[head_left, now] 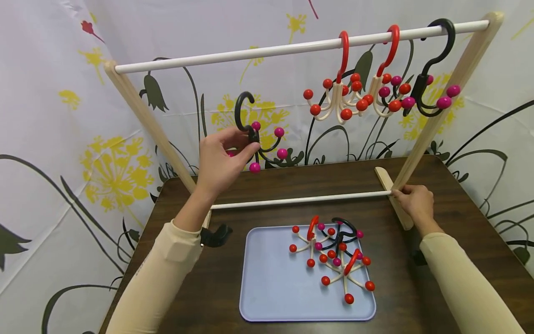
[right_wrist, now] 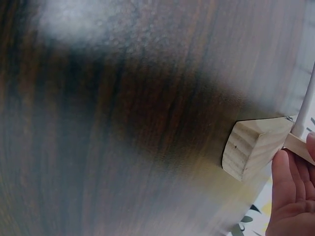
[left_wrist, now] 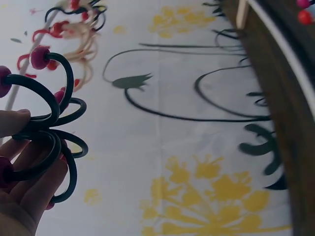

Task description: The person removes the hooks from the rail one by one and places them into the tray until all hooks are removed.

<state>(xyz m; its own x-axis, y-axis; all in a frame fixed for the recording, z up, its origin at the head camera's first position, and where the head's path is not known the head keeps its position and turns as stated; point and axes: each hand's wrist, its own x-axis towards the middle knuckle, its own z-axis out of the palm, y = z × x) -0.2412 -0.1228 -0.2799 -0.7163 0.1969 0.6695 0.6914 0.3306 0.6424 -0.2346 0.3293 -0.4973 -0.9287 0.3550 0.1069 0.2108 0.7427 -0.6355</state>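
In the head view my left hand (head_left: 221,160) pinches a black multi-armed hook hanger (head_left: 253,134) with magenta ball tips by its stem. It is held upright below the rack's top rail (head_left: 267,52), apart from it. In the left wrist view the hanger's curved black arms (left_wrist: 71,177) fan out beyond my fingers. My right hand (head_left: 417,204) grips the foot of the wooden right post (head_left: 429,125), where the lower rod (head_left: 300,201) meets it. The right wrist view shows those fingers beside the wooden foot (right_wrist: 253,145).
Two cream hangers with red hooks (head_left: 344,55) and a black one (head_left: 448,41) hang at the rail's right. Several more hangers (head_left: 344,273) lie on the right side of a blue-grey tray (head_left: 275,287), on the dark wooden table (head_left: 183,297). A floral cloth hangs behind.
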